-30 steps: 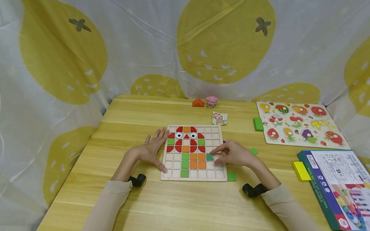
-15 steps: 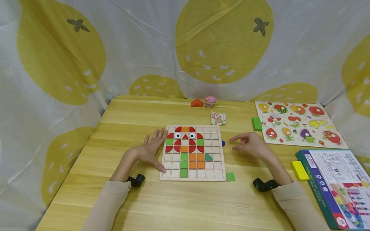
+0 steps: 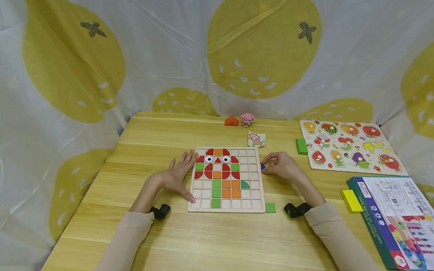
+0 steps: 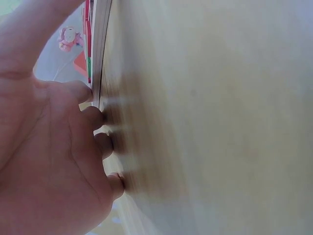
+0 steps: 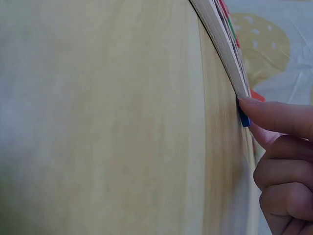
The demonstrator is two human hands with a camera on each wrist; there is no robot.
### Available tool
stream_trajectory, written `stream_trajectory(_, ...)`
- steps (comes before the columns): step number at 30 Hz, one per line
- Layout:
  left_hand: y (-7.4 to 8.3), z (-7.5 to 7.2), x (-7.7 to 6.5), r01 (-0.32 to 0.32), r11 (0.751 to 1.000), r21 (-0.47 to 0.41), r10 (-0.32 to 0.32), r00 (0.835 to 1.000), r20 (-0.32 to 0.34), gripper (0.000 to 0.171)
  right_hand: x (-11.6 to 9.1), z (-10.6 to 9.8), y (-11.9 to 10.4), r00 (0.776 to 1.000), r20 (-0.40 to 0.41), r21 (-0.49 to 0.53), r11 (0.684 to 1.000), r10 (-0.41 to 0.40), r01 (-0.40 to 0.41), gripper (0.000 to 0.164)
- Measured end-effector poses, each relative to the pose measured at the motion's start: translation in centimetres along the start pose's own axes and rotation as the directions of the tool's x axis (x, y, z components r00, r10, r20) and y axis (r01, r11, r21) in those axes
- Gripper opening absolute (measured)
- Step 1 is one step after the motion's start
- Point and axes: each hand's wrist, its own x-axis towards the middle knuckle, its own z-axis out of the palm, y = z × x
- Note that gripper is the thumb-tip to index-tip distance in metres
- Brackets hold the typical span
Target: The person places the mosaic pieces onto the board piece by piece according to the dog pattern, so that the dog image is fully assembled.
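The wooden grid board lies on the table and bears an owl-like pattern of red, orange, green and white eye pieces. My left hand rests spread along its left edge, thumb near the lower left corner. In the left wrist view, the fingertips of the left hand touch the tabletop beside the board's side. My right hand pinches a small blue piece between thumb and index finger, right against the board's right edge. A teal quarter-round piece sits in a cell right of the orange squares.
A green square tile lies by the board's lower right corner. Behind are a picture card, a red triangular block and a pink figurine. To the right lie a fruit puzzle, a box, green and yellow blocks.
My right hand has let go of the teal piece on the board, moved off to the right, then come back to pinch the blue piece. The left hand has stayed put.
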Motion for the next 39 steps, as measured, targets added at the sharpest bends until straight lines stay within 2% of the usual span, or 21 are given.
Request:
stream_trajectory(4, 0.1, 0.0, 0.1, 0.003, 1.000, -0.003, -0.003, 1.000, 0.002, 0.146, -0.3, -0.1, 0.2, 1.000, -0.009, -0.025, 1.000, -0.004, 0.004, 0.029)
stream_trajectory(8, 0.1, 0.0, 0.2, 0.008, 1.000, -0.009, -0.008, 1.000, 0.002, 0.146, -0.8, -0.4, 0.4, 0.999, -0.030, -0.069, 0.997, 0.026, -0.028, 0.032)
stream_trajectory(12, 0.0, 0.0, 0.2, 0.008, 1.000, -0.006, -0.008, 1.000, 0.002, 0.147, -1.2, -0.7, 0.7, 0.999, -0.016, -0.052, 0.998, 0.032, -0.033, 0.033)
stream_trajectory(16, 0.0, 0.0, 0.0, 0.005, 1.000, 0.002, -0.005, 1.000, 0.001, 0.147, -1.2, -0.7, 0.9, 1.000, -0.002, -0.040, 0.999, -0.009, 0.009, 0.027)
stream_trajectory(24, 0.0, 0.0, 0.0, 0.001, 1.000, 0.004, -0.001, 1.000, 0.000, 0.147, -1.3, -0.5, 0.5, 0.993, 0.053, -0.109, 0.988, -0.107, 0.112, 0.020)
stream_trajectory(33, 0.1, 0.0, 0.0, 0.005, 1.000, 0.015, -0.004, 1.000, -0.004, 0.147, -1.6, -0.7, 0.4, 0.988, 0.067, -0.183, 0.971, -0.142, 0.152, 0.014)
stream_trajectory(37, 0.2, -0.1, 0.0, 0.008, 1.000, 0.021, -0.008, 1.000, 0.001, 0.146, -2.0, -0.2, -0.5, 0.973, 0.134, -0.133, 0.969, -0.188, 0.206, 0.011)
stream_trajectory(39, 0.3, -0.1, -0.1, 0.008, 1.000, 0.024, -0.008, 1.000, 0.003, 0.146, -2.1, 0.2, -1.0, 0.957, 0.193, -0.104, 0.965, -0.219, 0.242, 0.011)
